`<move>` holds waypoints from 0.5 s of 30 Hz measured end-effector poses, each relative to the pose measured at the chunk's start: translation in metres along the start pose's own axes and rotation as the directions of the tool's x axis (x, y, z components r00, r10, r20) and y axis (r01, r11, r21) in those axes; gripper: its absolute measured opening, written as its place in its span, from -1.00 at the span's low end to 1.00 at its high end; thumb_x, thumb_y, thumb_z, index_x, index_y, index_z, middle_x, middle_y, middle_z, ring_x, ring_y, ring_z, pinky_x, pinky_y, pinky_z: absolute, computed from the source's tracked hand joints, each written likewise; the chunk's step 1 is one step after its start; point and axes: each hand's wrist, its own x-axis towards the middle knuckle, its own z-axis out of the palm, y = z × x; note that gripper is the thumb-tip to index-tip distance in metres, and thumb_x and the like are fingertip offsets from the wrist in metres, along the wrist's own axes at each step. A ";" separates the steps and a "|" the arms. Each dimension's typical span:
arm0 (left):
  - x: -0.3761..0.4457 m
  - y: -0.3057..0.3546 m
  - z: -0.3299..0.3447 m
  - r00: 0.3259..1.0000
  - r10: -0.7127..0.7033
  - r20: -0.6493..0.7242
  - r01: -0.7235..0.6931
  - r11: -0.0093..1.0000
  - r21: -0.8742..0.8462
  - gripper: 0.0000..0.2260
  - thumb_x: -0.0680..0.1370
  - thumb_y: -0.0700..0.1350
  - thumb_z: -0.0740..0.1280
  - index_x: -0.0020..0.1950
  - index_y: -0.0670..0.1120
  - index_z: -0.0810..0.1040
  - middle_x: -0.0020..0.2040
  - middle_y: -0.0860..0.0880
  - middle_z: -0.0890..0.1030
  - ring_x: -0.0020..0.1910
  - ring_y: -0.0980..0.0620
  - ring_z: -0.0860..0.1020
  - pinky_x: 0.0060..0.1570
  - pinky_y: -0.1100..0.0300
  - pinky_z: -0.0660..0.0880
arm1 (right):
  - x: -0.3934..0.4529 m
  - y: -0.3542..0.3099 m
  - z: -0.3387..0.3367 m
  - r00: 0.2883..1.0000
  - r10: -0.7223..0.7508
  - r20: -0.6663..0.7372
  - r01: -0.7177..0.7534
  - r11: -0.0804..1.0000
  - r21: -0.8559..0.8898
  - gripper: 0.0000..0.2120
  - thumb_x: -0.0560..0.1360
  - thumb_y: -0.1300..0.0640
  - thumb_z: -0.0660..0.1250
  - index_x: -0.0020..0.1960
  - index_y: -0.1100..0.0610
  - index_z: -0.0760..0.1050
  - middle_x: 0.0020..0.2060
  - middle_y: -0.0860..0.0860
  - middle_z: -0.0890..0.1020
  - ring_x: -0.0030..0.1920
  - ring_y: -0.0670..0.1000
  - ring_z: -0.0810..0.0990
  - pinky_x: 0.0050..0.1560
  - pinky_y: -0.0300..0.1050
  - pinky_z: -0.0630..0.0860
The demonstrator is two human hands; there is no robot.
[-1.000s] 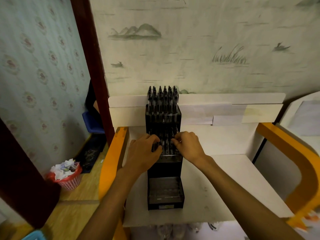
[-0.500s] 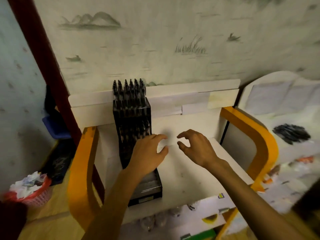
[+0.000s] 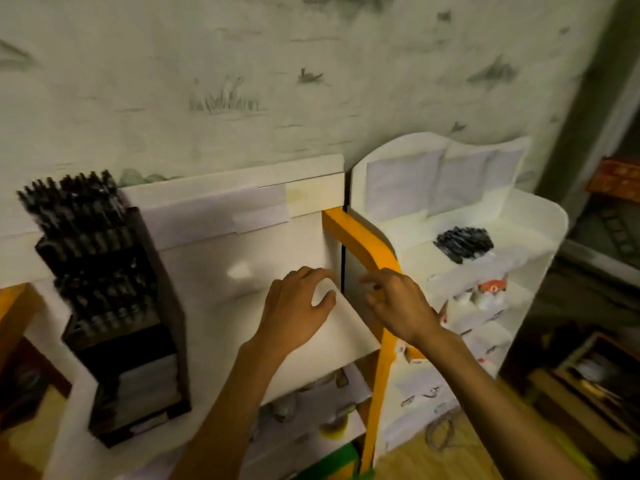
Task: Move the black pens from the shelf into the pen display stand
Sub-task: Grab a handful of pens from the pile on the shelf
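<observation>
The black tiered pen display stand stands at the left on a white table, its rows filled with black pens. A loose pile of black pens lies on the top of the white shelf at the right. My left hand hovers over the table's right part, fingers loosely curved, holding nothing. My right hand is beside it, over the orange side rail, fingers relaxed and empty. The view is blurred by motion.
The white shelf has lower tiers with small items, one red and white. Under the table sit more small objects. A dark box stands on the floor at the far right. A wallpapered wall runs behind everything.
Both hands left the pen stand and moved right across the table, empty. The view swung right, so the stand is now at the left and the shelf's pen pile is in sight.
</observation>
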 end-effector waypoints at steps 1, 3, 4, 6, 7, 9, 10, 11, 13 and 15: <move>0.006 0.018 0.012 1.000 0.005 0.005 -0.005 1.000 -0.008 -0.70 0.61 0.12 0.28 0.34 0.16 0.49 0.25 0.12 0.58 0.18 0.10 0.54 0.20 0.16 0.41 | -0.004 0.022 -0.010 1.000 0.010 0.003 -0.010 1.000 -0.002 -0.78 0.55 0.07 0.29 0.15 0.03 0.62 0.08 0.01 0.65 0.04 0.08 0.62 0.00 -0.05 0.55; 0.018 0.051 0.035 1.000 0.015 0.009 -0.014 1.000 -0.018 -0.71 0.61 0.11 0.29 0.32 0.13 0.51 0.22 0.10 0.60 0.16 0.08 0.55 0.19 0.10 0.47 | -0.010 0.065 -0.028 1.000 0.024 -0.003 -0.024 1.000 0.005 -0.75 0.57 0.05 0.30 0.23 0.00 0.59 0.16 -0.02 0.64 0.08 0.03 0.62 0.03 -0.11 0.52; 0.024 0.067 0.046 1.000 0.022 0.012 -0.022 1.000 -0.022 -0.72 0.61 0.11 0.29 0.31 0.12 0.52 0.21 0.09 0.60 0.16 0.06 0.56 0.19 0.06 0.48 | -0.013 0.085 -0.036 1.000 0.030 -0.005 -0.030 0.999 0.014 -0.74 0.58 0.03 0.30 0.25 -0.01 0.58 0.18 -0.04 0.63 0.09 0.01 0.61 0.04 -0.12 0.51; 0.036 0.098 0.068 0.999 0.032 0.022 -0.031 0.999 -0.038 -0.73 0.61 0.09 0.30 0.30 0.13 0.53 0.21 0.08 0.60 0.14 0.04 0.55 0.18 -0.01 0.49 | -0.018 0.122 -0.051 0.999 0.042 0.001 -0.042 0.999 0.029 -0.75 0.58 0.04 0.31 0.23 -0.01 0.57 0.18 -0.05 0.63 0.09 -0.01 0.61 0.00 -0.14 0.49; 0.042 0.112 0.078 0.999 0.032 0.024 -0.031 0.998 -0.046 -0.73 0.61 0.09 0.30 0.30 0.13 0.53 0.21 0.09 0.59 0.13 0.04 0.55 0.16 0.00 0.50 | -0.020 0.139 -0.057 0.999 0.049 0.006 -0.050 0.998 0.033 -0.76 0.57 0.05 0.31 0.22 -0.01 0.58 0.17 -0.04 0.63 0.07 -0.01 0.61 -0.03 -0.15 0.47; 0.056 0.138 0.098 0.999 0.024 0.026 -0.022 0.998 -0.066 -0.73 0.60 0.08 0.31 0.30 0.14 0.53 0.18 0.09 0.58 0.10 0.05 0.55 0.11 0.05 0.52 | -0.021 0.171 -0.068 0.998 0.065 0.017 -0.065 0.997 0.040 -0.77 0.57 0.06 0.31 0.21 -0.01 0.58 0.15 -0.04 0.64 0.05 -0.02 0.62 -0.05 -0.14 0.47; 0.064 0.150 0.108 0.999 0.021 0.030 -0.018 0.997 -0.079 -0.73 0.60 0.08 0.31 0.30 0.14 0.53 0.17 0.10 0.58 0.10 0.05 0.55 0.10 0.07 0.52 | -0.021 0.186 -0.074 0.997 0.075 0.021 -0.076 0.996 0.039 -0.77 0.57 0.06 0.31 0.21 -0.01 0.58 0.15 -0.04 0.63 0.04 -0.02 0.62 -0.04 -0.13 0.49; 0.071 0.160 0.118 0.999 0.019 0.039 -0.016 0.996 -0.085 -0.73 0.60 0.08 0.32 0.30 0.13 0.53 0.18 0.10 0.59 0.12 0.06 0.55 0.11 0.08 0.53 | -0.020 0.201 -0.078 0.996 0.086 0.022 -0.087 0.996 0.036 -0.77 0.57 0.06 0.31 0.21 -0.01 0.58 0.15 -0.04 0.63 0.04 -0.02 0.62 -0.03 -0.12 0.50; 0.087 0.176 0.138 0.998 0.019 0.061 -0.015 0.998 -0.056 -0.71 0.61 0.10 0.30 0.32 0.14 0.52 0.24 0.10 0.59 0.17 0.07 0.56 0.13 0.09 0.54 | -0.016 0.229 -0.085 0.994 0.109 0.023 -0.110 0.993 0.037 -0.77 0.57 0.06 0.31 0.21 -0.02 0.58 0.15 -0.05 0.63 0.04 -0.03 0.62 -0.02 -0.12 0.51; 0.104 0.187 0.158 0.997 0.015 0.078 -0.015 1.000 -0.007 -0.69 0.61 0.13 0.28 0.34 0.16 0.50 0.27 0.11 0.58 0.19 0.09 0.55 0.12 0.14 0.54 | -0.009 0.255 -0.088 0.992 0.125 0.025 -0.126 0.991 0.043 -0.76 0.57 0.05 0.31 0.22 -0.02 0.58 0.16 -0.06 0.63 0.05 -0.04 0.62 0.03 -0.09 0.53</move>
